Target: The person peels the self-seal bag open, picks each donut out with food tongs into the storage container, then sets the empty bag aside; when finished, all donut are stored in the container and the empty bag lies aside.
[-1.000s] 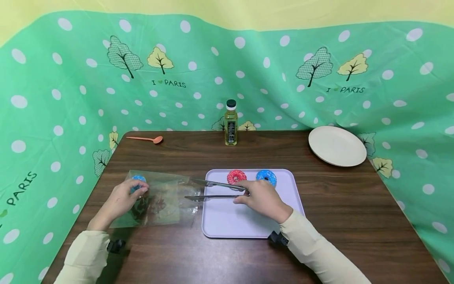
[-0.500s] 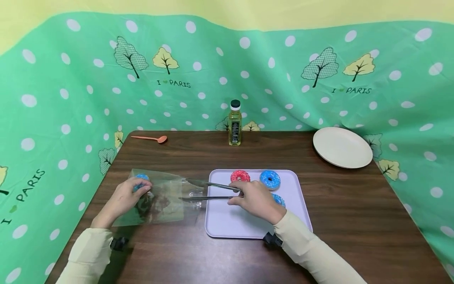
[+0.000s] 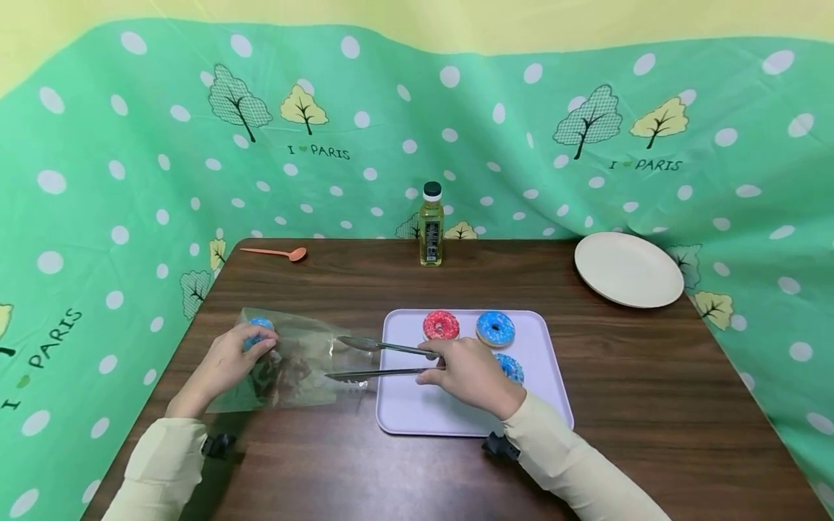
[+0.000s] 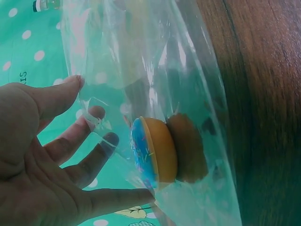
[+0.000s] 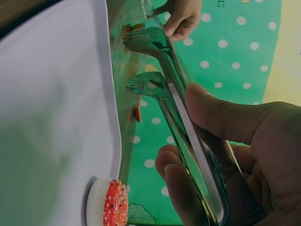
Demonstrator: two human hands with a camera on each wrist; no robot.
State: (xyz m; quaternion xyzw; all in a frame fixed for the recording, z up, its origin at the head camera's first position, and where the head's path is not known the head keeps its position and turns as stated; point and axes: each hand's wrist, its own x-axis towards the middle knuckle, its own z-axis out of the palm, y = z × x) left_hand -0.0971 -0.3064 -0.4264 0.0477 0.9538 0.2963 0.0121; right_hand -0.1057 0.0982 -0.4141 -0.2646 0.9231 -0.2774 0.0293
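My left hand [image 3: 228, 362] pinches the upper film of a clear plastic bag [image 3: 302, 383] that lies on the left of the table. Inside the bag, below those fingers, a blue-iced toy donut [image 4: 157, 153] stands on edge. My right hand [image 3: 472, 369] holds metal tongs [image 5: 181, 113] with their arms apart and nothing between the tips. The tips point left at the bag's mouth; whether they are inside it I cannot tell. On the lilac tray [image 3: 417, 416] are a red donut [image 3: 441, 325], a blue donut [image 3: 496, 329] and another blue donut [image 3: 511, 367], partly behind my right hand.
An oil bottle [image 3: 431, 226] stands upright at the back of the table. An orange spoon [image 3: 280, 253] lies at the back left, and a cream plate [image 3: 628, 269] at the back right. A green dotted cloth [image 3: 365, 145] hangs behind the table.
My right hand and the tongs have shifted left relative to the tray, uncovering the lower blue donut. The tong tips have come slightly nearer to me. The left hand stays on the bag.
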